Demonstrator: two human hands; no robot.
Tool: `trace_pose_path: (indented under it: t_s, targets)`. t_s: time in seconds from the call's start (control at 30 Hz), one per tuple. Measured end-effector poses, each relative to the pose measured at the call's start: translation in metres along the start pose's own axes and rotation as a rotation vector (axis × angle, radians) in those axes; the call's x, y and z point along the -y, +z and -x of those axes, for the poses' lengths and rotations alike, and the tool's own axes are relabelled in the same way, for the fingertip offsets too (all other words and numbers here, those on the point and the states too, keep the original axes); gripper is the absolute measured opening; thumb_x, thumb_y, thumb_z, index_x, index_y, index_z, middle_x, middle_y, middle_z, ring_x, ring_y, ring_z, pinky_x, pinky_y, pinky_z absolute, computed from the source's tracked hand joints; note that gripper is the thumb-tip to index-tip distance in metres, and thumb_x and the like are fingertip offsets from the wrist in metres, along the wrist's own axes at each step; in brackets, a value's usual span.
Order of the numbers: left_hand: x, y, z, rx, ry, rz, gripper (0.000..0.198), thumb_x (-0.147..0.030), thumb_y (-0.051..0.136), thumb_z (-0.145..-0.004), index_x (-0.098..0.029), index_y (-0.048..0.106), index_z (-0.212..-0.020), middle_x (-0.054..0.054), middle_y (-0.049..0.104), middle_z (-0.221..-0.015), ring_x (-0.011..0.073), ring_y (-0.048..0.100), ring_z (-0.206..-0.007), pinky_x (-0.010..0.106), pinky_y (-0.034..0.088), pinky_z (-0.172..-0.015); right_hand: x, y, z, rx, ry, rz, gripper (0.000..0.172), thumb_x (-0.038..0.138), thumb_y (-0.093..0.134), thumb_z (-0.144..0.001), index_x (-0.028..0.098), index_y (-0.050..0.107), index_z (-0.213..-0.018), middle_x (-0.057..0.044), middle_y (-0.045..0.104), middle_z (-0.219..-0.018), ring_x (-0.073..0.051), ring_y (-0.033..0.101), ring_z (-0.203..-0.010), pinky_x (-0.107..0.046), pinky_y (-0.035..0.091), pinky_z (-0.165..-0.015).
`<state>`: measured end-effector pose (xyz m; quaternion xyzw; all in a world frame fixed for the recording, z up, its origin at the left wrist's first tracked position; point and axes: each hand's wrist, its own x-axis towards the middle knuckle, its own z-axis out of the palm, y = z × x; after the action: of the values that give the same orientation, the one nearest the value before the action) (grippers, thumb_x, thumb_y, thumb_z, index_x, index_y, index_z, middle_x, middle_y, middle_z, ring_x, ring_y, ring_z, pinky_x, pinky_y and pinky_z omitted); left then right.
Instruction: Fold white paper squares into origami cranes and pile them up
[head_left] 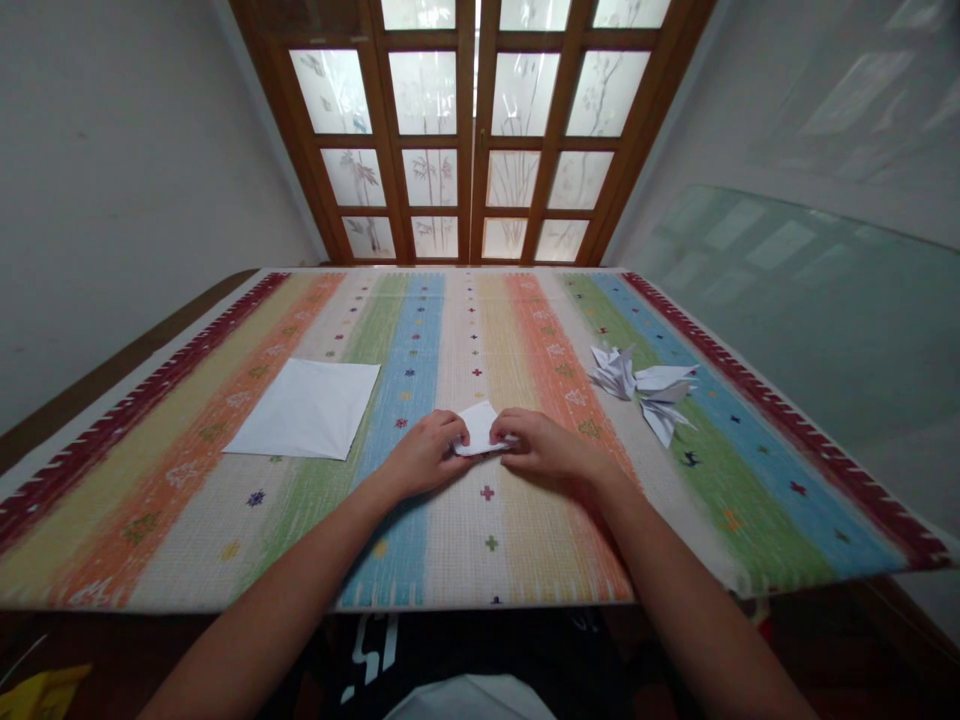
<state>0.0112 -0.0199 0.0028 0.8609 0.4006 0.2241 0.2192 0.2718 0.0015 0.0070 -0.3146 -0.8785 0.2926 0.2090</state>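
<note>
My left hand (424, 455) and my right hand (547, 447) meet near the middle of a striped woven tablecloth (450, 560). Between them, a small folded piece of white paper (478, 428) is pinched by the fingertips of both hands. To the left of my left hand lies a flat white paper square (306, 408), out of reach of my fingers. Beyond my right hand is a loose pile of folded white paper shapes (645, 392) with pointed flaps.
A wooden door with frosted, plant-patterned glass panes (472, 140) stands beyond the table's far edge. A large glass pane (780, 300) rises at the right. A yellow object (45, 695) lies low at the bottom left, below the table's near edge.
</note>
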Motion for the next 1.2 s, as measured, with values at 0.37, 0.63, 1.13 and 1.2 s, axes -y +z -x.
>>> trace_pose_path:
  t_s: [0.37, 0.63, 1.13, 1.2]
  targets:
    - [0.002, -0.001, 0.000, 0.004, 0.001, -0.138, 0.014, -0.014, 0.066, -0.084, -0.022, 0.061, -0.095, 0.008, 0.070, -0.104, 0.0267, 0.064, -0.098, 0.040, 0.050, -0.089, 0.000, 0.002, -0.001, -0.041, -0.011, 0.046, 0.027, 0.000, 0.064, -0.081, 0.021, 0.070, -0.096, -0.006, 0.066, -0.107, -0.020, 0.063, -0.097, -0.031, 0.049, -0.088]
    - [-0.002, -0.003, 0.000, 0.006, 0.000, -0.159, 0.008, -0.017, 0.064, -0.087, -0.021, 0.062, -0.093, 0.009, 0.069, -0.102, 0.0258, 0.063, -0.095, 0.039, 0.050, -0.086, 0.003, 0.002, -0.001, -0.081, -0.015, 0.186, 0.020, 0.001, 0.060, -0.088, 0.020, 0.067, -0.090, -0.007, 0.064, -0.100, -0.020, 0.058, -0.091, -0.030, 0.045, -0.081]
    - [-0.007, -0.010, 0.003, 0.115, 0.051, -0.104, 0.015, -0.031, 0.071, -0.086, -0.019, 0.068, -0.095, 0.010, 0.069, -0.106, 0.0275, 0.065, -0.103, 0.041, 0.052, -0.093, 0.001, -0.008, 0.002, 0.016, 0.113, 0.052, 0.008, 0.020, 0.072, -0.090, 0.018, 0.077, -0.096, -0.005, 0.071, -0.090, -0.017, 0.062, -0.078, -0.028, 0.044, -0.074]
    - [-0.005, -0.009, 0.002, 0.106, 0.043, -0.092, 0.012, -0.030, 0.065, -0.092, -0.019, 0.068, -0.093, 0.010, 0.069, -0.103, 0.0261, 0.066, -0.099, 0.040, 0.053, -0.092, 0.002, -0.006, 0.001, 0.033, 0.123, 0.077, 0.012, 0.027, 0.082, -0.087, 0.019, 0.079, -0.095, -0.005, 0.071, -0.090, -0.018, 0.062, -0.080, -0.029, 0.044, -0.073]
